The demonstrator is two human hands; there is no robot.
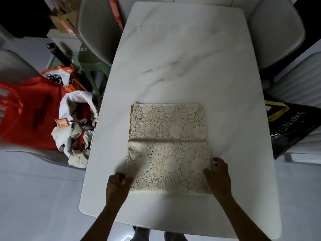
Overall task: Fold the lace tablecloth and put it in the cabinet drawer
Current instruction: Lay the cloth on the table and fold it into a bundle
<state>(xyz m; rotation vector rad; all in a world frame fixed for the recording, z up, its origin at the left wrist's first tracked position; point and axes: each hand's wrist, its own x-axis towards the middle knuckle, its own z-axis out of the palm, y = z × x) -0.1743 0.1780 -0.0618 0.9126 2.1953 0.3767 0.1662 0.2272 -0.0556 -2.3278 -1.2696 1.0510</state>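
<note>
The cream lace tablecloth (167, 146) lies folded into a rectangle on the white marble table (182, 58), with a crease running across its middle. My left hand (118, 186) is at the cloth's near left corner, fingers curled on the edge. At the near right corner, my right hand (218, 177) rests on the cloth's edge with the fingers bent over it. No cabinet or drawer is in view.
Grey chairs stand at the far left (99, 30) and far right (276, 32) of the table. A chair on the left holds red fabric (33, 112) and a heap of white cloths (76, 126). A black bag (291, 126) lies on a chair at the right.
</note>
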